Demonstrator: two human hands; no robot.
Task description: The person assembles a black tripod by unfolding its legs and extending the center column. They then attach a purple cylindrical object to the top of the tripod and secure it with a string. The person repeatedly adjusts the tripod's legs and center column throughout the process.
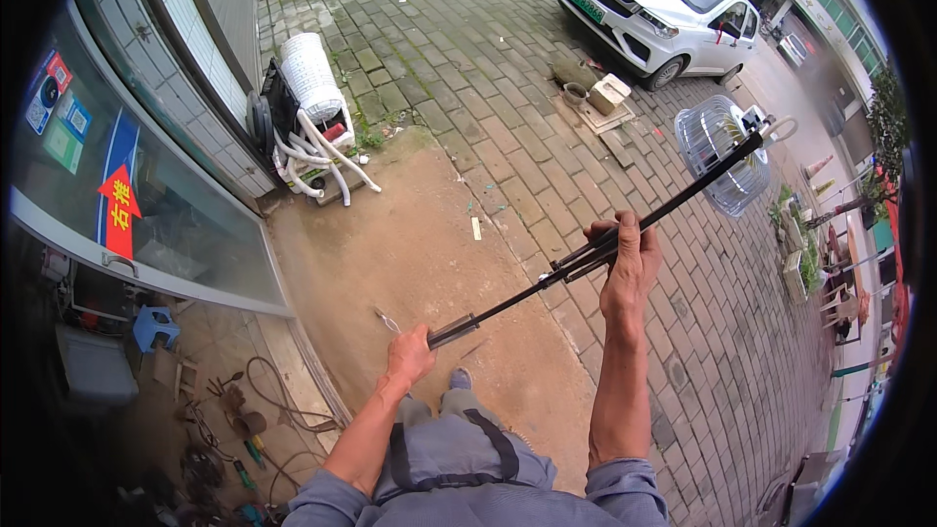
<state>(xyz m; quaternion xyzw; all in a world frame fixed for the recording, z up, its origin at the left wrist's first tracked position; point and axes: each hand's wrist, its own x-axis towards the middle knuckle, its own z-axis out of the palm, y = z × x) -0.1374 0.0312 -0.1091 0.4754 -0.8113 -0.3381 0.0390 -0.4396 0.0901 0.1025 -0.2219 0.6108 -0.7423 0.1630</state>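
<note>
Two hands share one load here: your left hand (410, 351) is wrapped around the silvery lower end of a long black pole (595, 252), and your right hand (630, 268) is clenched around the pole's middle, where thinner rods seem to run alongside the main tube, though the fisheye blur makes that hard to confirm. The pole slants up and away from you, with a white wire-caged fan head (720, 151) at its far tip, held out over the paving.

That heavy end sits well beyond your forward grip, so a slackened right hand would probably let the fan swing down onto the brick paving (508, 68), or twist the pole out of your left palm. Swing it wide and it could reach the white car (664, 5) parked beyond.

Under your feet is a bare concrete patch (420, 234), giving way to mossy brick pavers. To your left a glass shopfront (146, 205) has tools and cables (234, 420) scattered at its sill, and further along a white ribbed drum with hoses (312, 107) leans at the wall.
</note>
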